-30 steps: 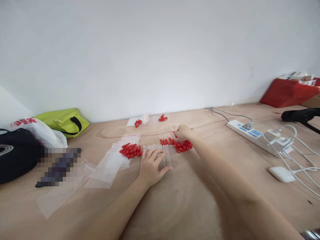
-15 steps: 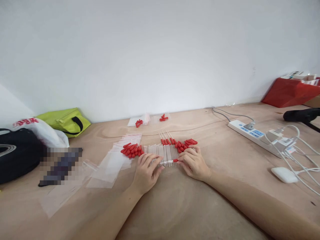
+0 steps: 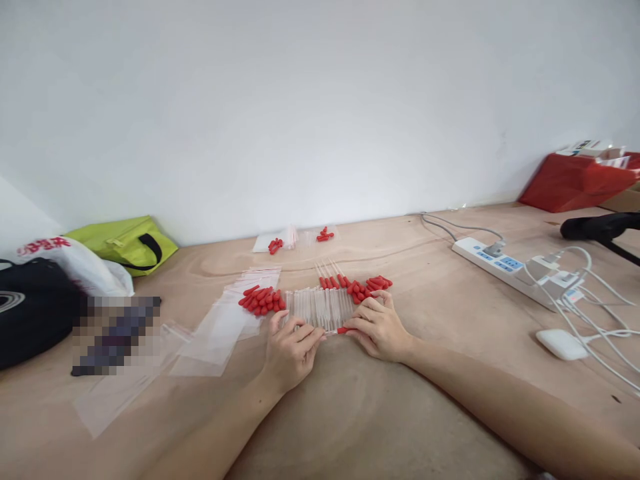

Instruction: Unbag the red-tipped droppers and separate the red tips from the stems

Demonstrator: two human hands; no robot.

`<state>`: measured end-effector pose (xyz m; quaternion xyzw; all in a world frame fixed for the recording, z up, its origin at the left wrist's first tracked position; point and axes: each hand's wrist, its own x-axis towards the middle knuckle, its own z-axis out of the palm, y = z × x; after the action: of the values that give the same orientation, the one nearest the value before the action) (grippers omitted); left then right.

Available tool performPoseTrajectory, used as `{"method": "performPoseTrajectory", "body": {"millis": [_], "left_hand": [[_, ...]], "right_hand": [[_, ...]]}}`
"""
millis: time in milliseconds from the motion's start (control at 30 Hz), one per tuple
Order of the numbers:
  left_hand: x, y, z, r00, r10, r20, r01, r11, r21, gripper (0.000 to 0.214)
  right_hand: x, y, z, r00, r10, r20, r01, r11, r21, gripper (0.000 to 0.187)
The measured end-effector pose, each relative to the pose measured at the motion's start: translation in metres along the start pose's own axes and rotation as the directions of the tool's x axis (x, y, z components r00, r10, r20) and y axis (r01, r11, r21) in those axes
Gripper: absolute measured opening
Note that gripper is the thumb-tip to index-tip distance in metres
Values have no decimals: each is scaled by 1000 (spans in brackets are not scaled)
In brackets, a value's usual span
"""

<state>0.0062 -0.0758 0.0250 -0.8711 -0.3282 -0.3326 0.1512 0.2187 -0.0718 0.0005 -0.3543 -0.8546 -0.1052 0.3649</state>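
Note:
My left hand (image 3: 295, 347) pinches one end of a clear glass dropper tube (image 3: 331, 332). At the tube's other end, my right hand (image 3: 381, 328) grips a red rubber bulb (image 3: 342, 330); tube and bulb meet in line, but how far one sits in the other I cannot tell. Just beyond my hands lies a row of clear glass tubes (image 3: 320, 307). Red bulbs are heaped at its left (image 3: 262, 301) and right (image 3: 373, 287). Several droppers with red bulbs fitted (image 3: 330, 283) lie behind the row, tips pointing away.
Flat clear zip bags (image 3: 215, 333) are spread on the left. Small bags with red bulbs (image 3: 325, 235) lie near the wall. A power strip (image 3: 500, 263) with cables and a white charger (image 3: 563, 345) is on the right. Bags (image 3: 125, 243) stand at the far left.
Both hands have brought the tube and bulb slightly nearer to me, off the row's near part. My left fingers have closed in around the tube. The view has shifted a little.

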Motion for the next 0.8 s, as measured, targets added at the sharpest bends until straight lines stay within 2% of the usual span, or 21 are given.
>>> {"method": "performPoseTrajectory", "body": {"millis": [267, 800], "left_hand": [[-1, 0, -1, 999, -1, 36, 1, 1000, -4, 16], [-2, 0, 0, 1000, 16, 11, -16, 1000, -19, 17]], "right_hand": [[-2, 1, 0, 998, -29, 57, 28, 999, 20, 16], [0, 0, -3, 999, -30, 43, 28, 998, 55, 13]]}}
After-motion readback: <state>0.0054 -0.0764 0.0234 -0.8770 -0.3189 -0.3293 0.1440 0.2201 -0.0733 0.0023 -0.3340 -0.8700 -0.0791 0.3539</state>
